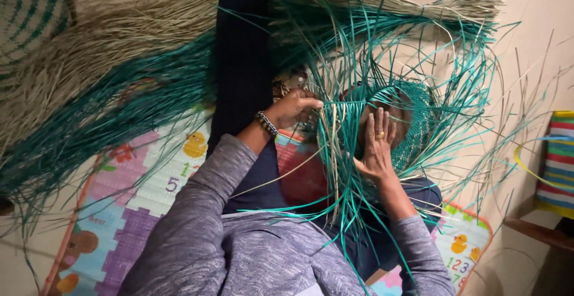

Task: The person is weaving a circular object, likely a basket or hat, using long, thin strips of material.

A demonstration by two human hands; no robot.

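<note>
A half-woven teal basket (pixel 415 113) sits in front of me, with long loose teal and natural straw strands (pixel 341 170) fanning out from it in all directions. My left hand (pixel 294 107), with a beaded bracelet at the wrist, pinches a few strands at the weave's left edge. My right hand (pixel 376 143), wearing a ring, lies with its fingers stretched against the woven part and holds it steady. Many strands cross over both hands and partly hide the fingers.
A large bundle of natural and teal straw (pixel 113 87) lies across the floor at the left. My leg in dark trousers (pixel 242 63) stretches out over a colourful play mat (pixel 137 194). A striped woven item (pixel 559 158) stands at the right, and a striped basket (pixel 27 9) at the top left.
</note>
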